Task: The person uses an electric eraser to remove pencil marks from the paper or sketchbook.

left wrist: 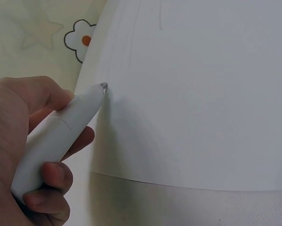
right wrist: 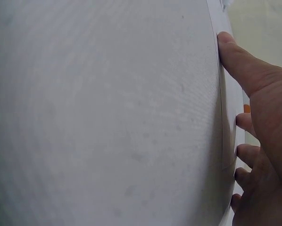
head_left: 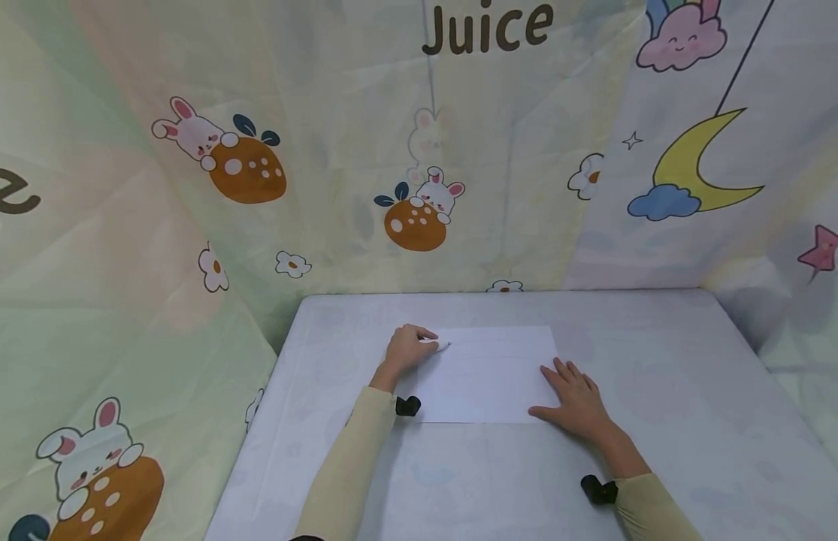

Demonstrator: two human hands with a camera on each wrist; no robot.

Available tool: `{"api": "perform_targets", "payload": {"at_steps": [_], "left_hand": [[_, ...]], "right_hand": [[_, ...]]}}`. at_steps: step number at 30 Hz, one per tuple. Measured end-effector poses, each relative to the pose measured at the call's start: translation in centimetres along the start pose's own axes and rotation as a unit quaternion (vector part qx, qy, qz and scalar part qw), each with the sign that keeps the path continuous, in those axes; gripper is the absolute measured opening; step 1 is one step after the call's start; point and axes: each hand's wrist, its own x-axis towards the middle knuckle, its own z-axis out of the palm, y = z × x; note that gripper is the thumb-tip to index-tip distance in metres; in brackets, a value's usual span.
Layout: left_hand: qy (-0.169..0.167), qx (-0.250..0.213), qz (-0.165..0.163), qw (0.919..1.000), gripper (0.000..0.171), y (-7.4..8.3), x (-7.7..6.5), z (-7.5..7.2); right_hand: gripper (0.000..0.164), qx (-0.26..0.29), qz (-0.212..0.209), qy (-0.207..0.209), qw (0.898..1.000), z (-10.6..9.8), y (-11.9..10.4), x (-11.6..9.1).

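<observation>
A white sheet of paper [head_left: 493,387] lies on the table. My left hand [head_left: 406,352] is at its upper left and grips a thick white pen [left wrist: 68,132], thumb and fingers curled round the barrel. The pen's small dark grey tip points away from the hand, right at the paper's surface in the left wrist view. Faint thin lines run on the paper beyond the tip. At the sheet's right edge, my right hand [head_left: 577,402] rests with fingers spread. Its thumb [right wrist: 237,56] lies along the paper's near edge in the right wrist view.
A pale cloth covers the table [head_left: 662,451]. Behind and beside it hangs a curtain [head_left: 337,150] printed with rabbits, flowers and a moon. Black wrist mounts [head_left: 599,491] sit on both sleeves.
</observation>
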Motion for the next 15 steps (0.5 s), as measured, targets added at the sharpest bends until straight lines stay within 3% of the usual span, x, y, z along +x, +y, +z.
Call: {"api": "perform_targets", "payload": {"at_steps": [15], "left_hand": [[-0.005,0.01,0.0,0.9999,0.02,0.01,0.32,-0.08]], "right_hand": [[0.095,0.0,-0.004,-0.001,1.0,0.17,0.32,0.02]]}}
